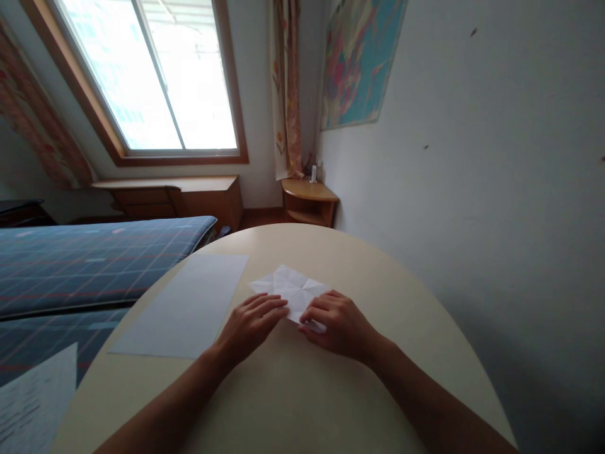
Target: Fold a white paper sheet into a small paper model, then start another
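A small white sheet of paper (pixel 299 289), creased with fold lines that meet near its middle, lies on the round cream table (pixel 302 403). My left hand (pixel 255 318) rests flat over its near left edge, fingers stretched out and pointing right. At the near right corner, my right hand (pixel 333 321) has its fingers curled around the paper, pinching that corner between thumb and fingers. Part of the paper's near edge is hidden beneath both hands.
Left of my hands lies a larger plain white sheet (pixel 184 309). A printed page (pixel 40 403) shows at the lower left. Beyond the table stand a bed with a blue plaid mattress (pixel 94 258) and a wooden corner stand (pixel 309 195). A white wall (pixel 496 221) runs along the right.
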### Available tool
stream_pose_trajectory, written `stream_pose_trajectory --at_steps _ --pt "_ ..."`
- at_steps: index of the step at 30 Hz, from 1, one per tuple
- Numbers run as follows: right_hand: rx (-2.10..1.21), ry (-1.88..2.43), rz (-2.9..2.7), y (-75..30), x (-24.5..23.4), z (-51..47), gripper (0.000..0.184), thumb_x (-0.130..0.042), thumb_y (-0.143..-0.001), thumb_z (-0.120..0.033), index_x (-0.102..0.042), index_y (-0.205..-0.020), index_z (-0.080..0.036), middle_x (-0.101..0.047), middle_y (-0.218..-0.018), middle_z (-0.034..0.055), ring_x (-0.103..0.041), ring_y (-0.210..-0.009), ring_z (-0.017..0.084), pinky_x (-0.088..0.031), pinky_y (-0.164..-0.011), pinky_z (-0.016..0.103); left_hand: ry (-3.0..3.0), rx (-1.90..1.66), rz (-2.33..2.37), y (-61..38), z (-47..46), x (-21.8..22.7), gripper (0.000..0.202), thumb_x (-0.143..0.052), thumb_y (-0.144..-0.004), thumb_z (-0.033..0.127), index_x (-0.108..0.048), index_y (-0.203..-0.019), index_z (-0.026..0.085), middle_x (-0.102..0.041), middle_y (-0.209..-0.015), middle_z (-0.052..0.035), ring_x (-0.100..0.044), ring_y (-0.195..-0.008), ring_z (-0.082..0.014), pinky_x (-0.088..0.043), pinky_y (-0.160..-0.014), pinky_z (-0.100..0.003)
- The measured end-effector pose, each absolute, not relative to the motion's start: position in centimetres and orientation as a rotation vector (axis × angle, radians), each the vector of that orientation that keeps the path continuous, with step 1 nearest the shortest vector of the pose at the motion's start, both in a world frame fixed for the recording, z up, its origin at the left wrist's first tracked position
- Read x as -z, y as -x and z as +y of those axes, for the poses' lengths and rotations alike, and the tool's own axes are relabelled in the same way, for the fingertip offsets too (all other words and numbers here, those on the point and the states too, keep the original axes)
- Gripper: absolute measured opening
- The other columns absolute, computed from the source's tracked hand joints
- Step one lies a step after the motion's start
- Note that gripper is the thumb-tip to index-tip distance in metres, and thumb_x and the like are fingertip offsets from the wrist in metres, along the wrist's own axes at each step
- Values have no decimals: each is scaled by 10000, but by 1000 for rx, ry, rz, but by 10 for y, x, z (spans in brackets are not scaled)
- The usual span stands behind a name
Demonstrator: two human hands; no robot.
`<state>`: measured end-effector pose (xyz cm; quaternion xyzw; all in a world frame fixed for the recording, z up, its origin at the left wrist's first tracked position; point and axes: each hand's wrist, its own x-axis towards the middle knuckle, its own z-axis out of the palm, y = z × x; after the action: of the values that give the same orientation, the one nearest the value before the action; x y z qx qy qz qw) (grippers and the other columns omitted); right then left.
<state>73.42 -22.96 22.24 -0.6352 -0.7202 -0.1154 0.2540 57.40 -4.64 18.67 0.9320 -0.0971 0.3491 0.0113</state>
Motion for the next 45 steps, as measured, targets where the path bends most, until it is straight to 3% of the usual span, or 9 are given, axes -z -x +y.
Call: stream_pose_trajectory --at_steps 4,6,9,19,27,33,36,40,45 --pt "-135 1652 -1893 -731 -223 -232 267 -528 -960 -388 -658 -1127 -226 -692 -1141 61 -617 -1087 189 -453 -935 314 -2913 -955 -466 -574 -46 -185 206 -529 -961 182 -641 -1131 220 -723 -1137 -58 -673 -1074 -191 -554 -938 -372" --pt "-260 1683 -1919 -733 -220 -232 410 -446 -1000 -389 -507 -1374 -234 -545 -1394 85 -439 -1335 202 -378 -1071 357 -2909 -915 -519 -574 -44 -185 211 -522 -964 186 -643 -1135 213 -720 -1146 -68 -673 -1081 -190 -551 -951 -368" --pt "-356 1837 -1951 -737 -209 -229 545 -368 -1019 -438 -284 -1516 -229 -267 -1571 100 -230 -1450 221 -279 -1153 411 -2878 -886 -524 -574 -40 -182 201 -519 -966 200 -653 -1117 204 -716 -1158 -79 -672 -1087 -191 -551 -951 -351" --pt "-265 2232 -1848 -760 -180 -225 603 -285 -1013 -519 -283 -1518 -190 -231 -1569 111 -190 -1454 295 -193 -1171 548 -2843 -613 -411 -576 -38 -178 199 -521 -960 176 -673 -1072 241 -728 -1131 -49 -696 -1035 -195 -585 -875 -316" --pt "-344 2190 -1817 -773 -190 -230 606 -201 -1009 -564 -368 -1486 -229 -284 -1561 63 -108 -1465 335 -125 -1156 616 -2745 -799 -185 -576 -30 -170 181 -475 -970 190 -619 -1077 217 -739 -1100 -73 -713 -997 -200 -591 -840 -315" --pt "-444 1782 -1815 -790 -207 -241 660 -206 -974 -648 -586 -1328 -240 -526 -1417 81 -263 -1431 298 -216 -1149 539 -2615 -817 86 -574 -25 -168 178 -475 -944 205 -596 -1072 234 -741 -1084 -52 -715 -981 -198 -574 -844 -320" --pt "-449 1595 -1663 -794 -208 -243 673 -376 -899 -718 -592 -1302 -225 -560 -1376 98 -423 -1336 311 -341 -1091 491 -2508 -852 250 -574 -26 -171 151 -475 -953 265 -605 -1023 235 -755 -997 -45 -728 -909 -198 -573 -786 -304" --pt "-300 1626 -1456 -786 -202 -234 532 -671 -822 -530 -599 -1246 -218 -657 -1225 98 -613 -1105 290 -469 -963 437 -2272 -920 385 -575 -34 -179 142 -492 -941 308 -593 -918 211 -745 -836 -32 -730 -790 -190 -568 -696 -275" --pt "-238 1574 -1193 -771 -200 -223 231 -655 -865 -417 -672 -966 -209 -729 -961 68 -676 -895 241 -536 -822 392 -1990 -945 412 -576 -52 -188 156 -543 -915 349 -579 -915 197 -724 -836 -32 -707 -757 -174 -574 -678 -275"
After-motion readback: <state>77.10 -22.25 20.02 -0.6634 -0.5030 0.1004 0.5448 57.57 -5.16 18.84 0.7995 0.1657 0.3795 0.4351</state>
